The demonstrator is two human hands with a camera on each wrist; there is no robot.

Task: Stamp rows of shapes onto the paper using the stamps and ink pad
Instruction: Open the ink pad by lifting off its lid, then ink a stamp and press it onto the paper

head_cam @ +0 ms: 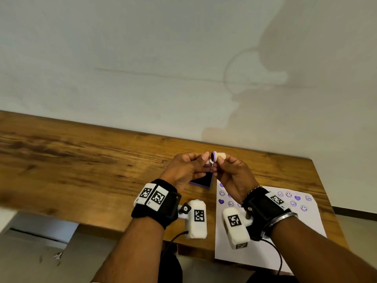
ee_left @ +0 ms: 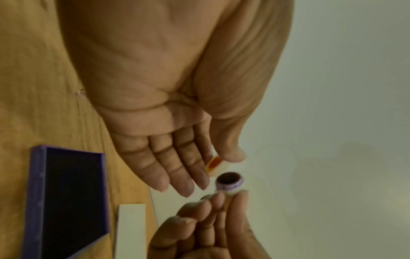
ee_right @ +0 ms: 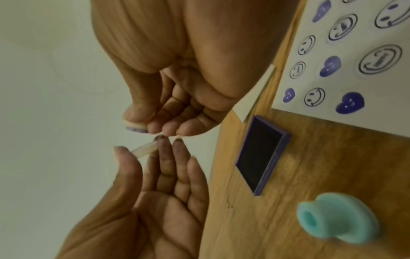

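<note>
Both hands are raised above the wooden table (head_cam: 85, 160), fingertips close together. My right hand (head_cam: 219, 162) pinches a small cream stamp (head_cam: 216, 156) whose round face (ee_left: 229, 180) is dark with purple ink and turned towards the left hand. My left hand (head_cam: 201, 160) pinches a second small pale stamp (ee_right: 145, 149) between thumb and forefinger, its other fingers nearly straight. The open purple ink pad (head_cam: 201, 181) lies on the table under the hands. The white paper (head_cam: 255, 244) at the right carries rows of purple hearts and smiley faces (ee_right: 350, 103).
A teal stamp (ee_right: 337, 219) lies on the table near the ink pad, mostly hidden behind the left wrist camera in the head view. A white flat strip (ee_left: 131, 231) sits between pad and paper. The pale wall (head_cam: 183, 58) rises behind the table's far edge.
</note>
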